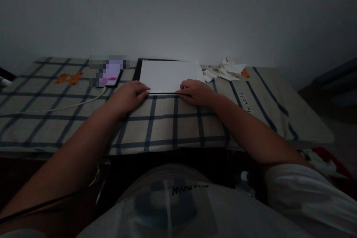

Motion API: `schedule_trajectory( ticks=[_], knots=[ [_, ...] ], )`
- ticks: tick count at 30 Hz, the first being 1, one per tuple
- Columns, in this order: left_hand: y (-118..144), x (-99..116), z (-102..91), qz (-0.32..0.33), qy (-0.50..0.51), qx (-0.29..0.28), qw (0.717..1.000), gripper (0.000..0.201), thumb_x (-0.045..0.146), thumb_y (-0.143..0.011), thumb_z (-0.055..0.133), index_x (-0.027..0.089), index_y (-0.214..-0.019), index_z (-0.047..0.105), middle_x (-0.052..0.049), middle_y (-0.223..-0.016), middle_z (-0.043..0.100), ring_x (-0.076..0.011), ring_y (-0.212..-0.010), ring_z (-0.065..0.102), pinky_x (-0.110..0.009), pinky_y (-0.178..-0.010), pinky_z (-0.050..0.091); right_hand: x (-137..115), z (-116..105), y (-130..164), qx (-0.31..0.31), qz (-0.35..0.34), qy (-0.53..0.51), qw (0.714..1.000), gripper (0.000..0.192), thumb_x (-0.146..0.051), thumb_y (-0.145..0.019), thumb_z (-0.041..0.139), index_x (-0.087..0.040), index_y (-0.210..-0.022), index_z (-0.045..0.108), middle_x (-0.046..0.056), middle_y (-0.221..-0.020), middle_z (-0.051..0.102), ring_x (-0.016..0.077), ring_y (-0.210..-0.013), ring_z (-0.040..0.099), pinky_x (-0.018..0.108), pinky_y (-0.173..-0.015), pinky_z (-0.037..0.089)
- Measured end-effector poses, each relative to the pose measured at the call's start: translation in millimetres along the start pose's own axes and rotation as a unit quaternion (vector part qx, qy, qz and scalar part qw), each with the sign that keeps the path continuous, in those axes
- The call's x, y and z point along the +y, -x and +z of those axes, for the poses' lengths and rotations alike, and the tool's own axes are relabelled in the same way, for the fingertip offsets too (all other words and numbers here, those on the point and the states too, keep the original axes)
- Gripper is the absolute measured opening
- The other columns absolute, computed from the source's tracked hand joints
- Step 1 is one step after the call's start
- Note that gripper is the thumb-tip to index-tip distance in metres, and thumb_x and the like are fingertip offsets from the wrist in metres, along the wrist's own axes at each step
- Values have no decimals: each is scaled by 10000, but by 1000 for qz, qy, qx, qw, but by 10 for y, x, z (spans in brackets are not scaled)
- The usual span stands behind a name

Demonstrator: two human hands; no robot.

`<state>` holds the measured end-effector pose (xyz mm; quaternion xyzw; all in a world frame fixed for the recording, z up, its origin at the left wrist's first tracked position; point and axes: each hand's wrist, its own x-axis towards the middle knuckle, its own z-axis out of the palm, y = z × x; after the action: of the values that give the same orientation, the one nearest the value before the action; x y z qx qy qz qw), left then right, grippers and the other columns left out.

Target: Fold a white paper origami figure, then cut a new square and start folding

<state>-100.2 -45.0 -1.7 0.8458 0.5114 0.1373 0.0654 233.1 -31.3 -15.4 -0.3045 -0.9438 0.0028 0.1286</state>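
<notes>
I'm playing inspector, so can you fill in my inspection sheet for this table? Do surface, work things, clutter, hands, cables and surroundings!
Surface: checked tablecloth with dark stripes.
Work things: white paper sheet lying on a black-edged panel.
Clutter: torn paper scraps on the right; smartphone and orange shape on the left.
Hands: left hand and right hand have fingers at the sheet's near edge; whether they pinch it, can't tell.
Cables: white cable runs left from the smartphone.
Surroundings: plain wall behind; dim light.
</notes>
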Motion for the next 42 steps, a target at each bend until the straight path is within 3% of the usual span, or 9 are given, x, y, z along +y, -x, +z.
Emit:
schedule_trajectory(
  ticks=[5, 12, 20, 28, 31, 34, 42],
  knots=[
    [-135, -227, -148, -46, 44, -73, 995, 474, 531, -975, 549, 209, -1183, 827, -113, -1198, 811, -273, -1125, 737, -387, -1052, 558, 14, 15, 7, 13, -1, -13, 1000, 389, -342, -1101, 487, -175, -1225, 816, 146, -1131, 715, 263, -1014, 564, 371, -830, 371],
    [-214, -202, -195, -91, 59, -118, 987, 449, 531, -954, 559, 217, -1130, 828, -80, -1077, 829, -258, -995, 742, -361, -945, 553, 35, 33, 11, 20, -10, -22, 999, 370, -318, -1089, 507, -163, -1218, 817, 150, -1127, 720, 263, -1023, 557, 369, -846, 383],
    [-215, -114, -200, -96, 39, -102, 989, 422, 499, -929, 594, 210, -1174, 780, -79, -1048, 810, -243, -932, 726, -337, -884, 533, 58, 60, 16, 32, -16, -42, 999, 363, -310, -1077, 524, -176, -1239, 820, 148, -1128, 719, 266, -1037, 563, 371, -852, 396],
    [-216, -187, -144, -82, 21, -74, 994, 378, 480, -914, 632, 195, -1099, 798, -95, -1043, 788, -258, -941, 722, -360, -896, 543, 58, 54, -3, 26, -14, -39, 999, 376, -321, -1085, 507, -164, -1208, 825, 159, -1125, 721, 270, -1043, 563, 381, -859, 401],
    [-186, -181, -136, -64, -4, -34, 997, 373, 457, -912, 674, 186, -1137, 795, -123, -1152, 764, -277, -1055, 706, -370, -959, 539, 53, 55, -1, 29, -12, -38, 999, 378, -321, -1080, 512, -161, -1222, 824, 160, -1131, 722, 273, -1044, 568, 382, -856, 406],
    [-115, -80, -143, -30, -65, 18, 997, 316, 435, -944, 679, 187, -1096, 803, -146, -1254, 735, -318, -1237, 647, -415, -1088, 490, 52, 60, 3, 29, -13, -35, 999, 385, -322, -1077, 517, -151, -1228, 827, 165, -1128, 722, 275, -1039, 573, 386, -853, 411],
    [68, 319, -107, -78, -226, -23, 971, 486, 376, -1079, 419, 114, -1063, 829, -224, -1202, 796, -404, -1205, 664, -502, -937, 487, 43, 38, 16, 29, -18, -37, 999, 353, -282, -1061, 548, -168, -1250, 823, 154, -1132, 719, 267, -1036, 573, 380, -862, 408]
  ],
)
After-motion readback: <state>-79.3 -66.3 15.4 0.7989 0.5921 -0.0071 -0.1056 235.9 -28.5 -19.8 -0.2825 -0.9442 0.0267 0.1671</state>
